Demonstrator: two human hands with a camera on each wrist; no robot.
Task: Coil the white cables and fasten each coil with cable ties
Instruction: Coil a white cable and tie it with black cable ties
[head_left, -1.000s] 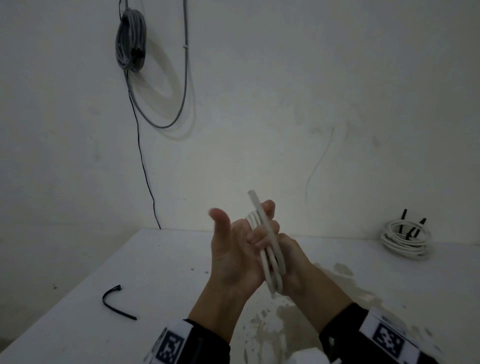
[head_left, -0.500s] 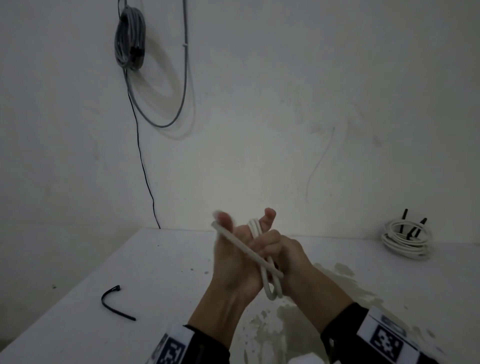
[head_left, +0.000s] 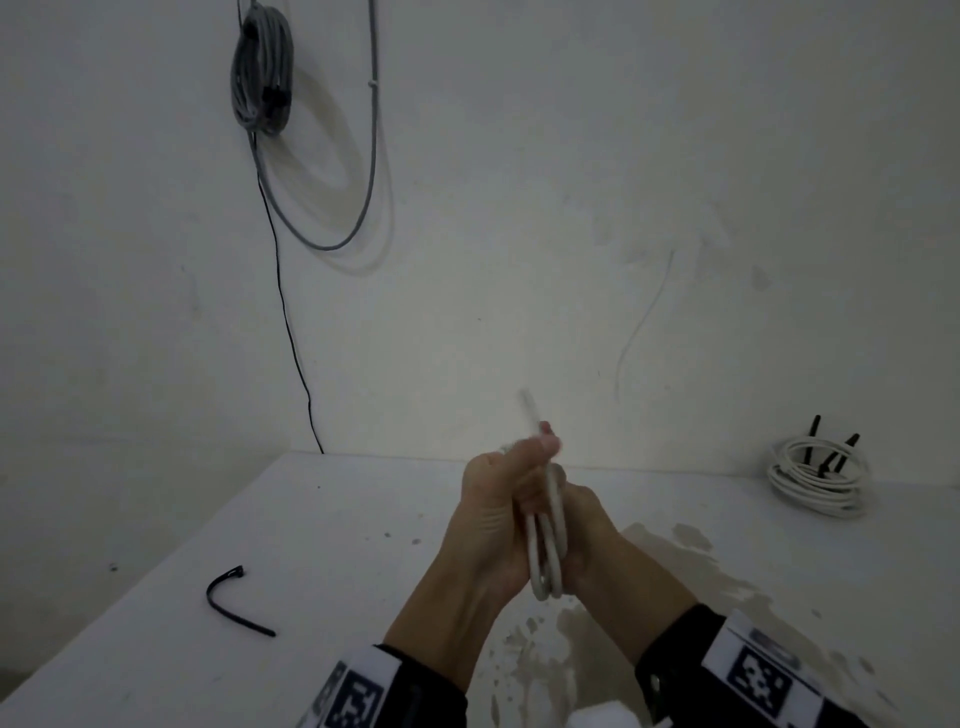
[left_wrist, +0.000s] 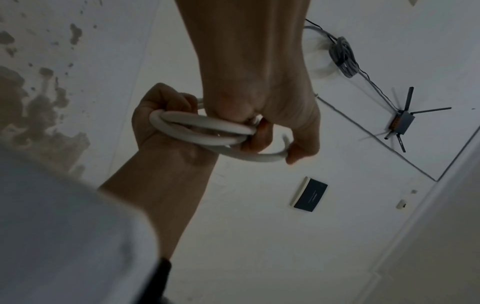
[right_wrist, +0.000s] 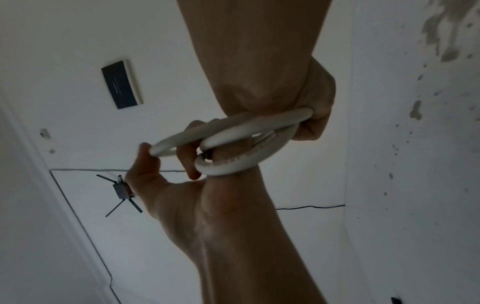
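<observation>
Both hands hold a small coil of white cable (head_left: 548, 545) in the air above the white table (head_left: 322, 530). My left hand (head_left: 498, 499) wraps the coil from the left, and its thumb pinches the free end (head_left: 530, 410), which sticks up. My right hand (head_left: 587, 525) grips the loops from the right. In the left wrist view the left hand (left_wrist: 275, 139) curls round the cable (left_wrist: 207, 127). In the right wrist view the right hand (right_wrist: 311, 115) clasps the loops (right_wrist: 246, 131). A black cable tie (head_left: 234, 603) lies bent on the table at the left.
A tied white coil (head_left: 815, 478) with black ties lies at the back right against the wall. A grey cable bundle (head_left: 262, 73) hangs on the wall at upper left, with a thin black wire running down. Brown stains (head_left: 675, 561) mark the table under the hands.
The cable's free end swung left across my left thumb, then came back upright. My left hand, open a second ago, has folded round the coil and the end.
</observation>
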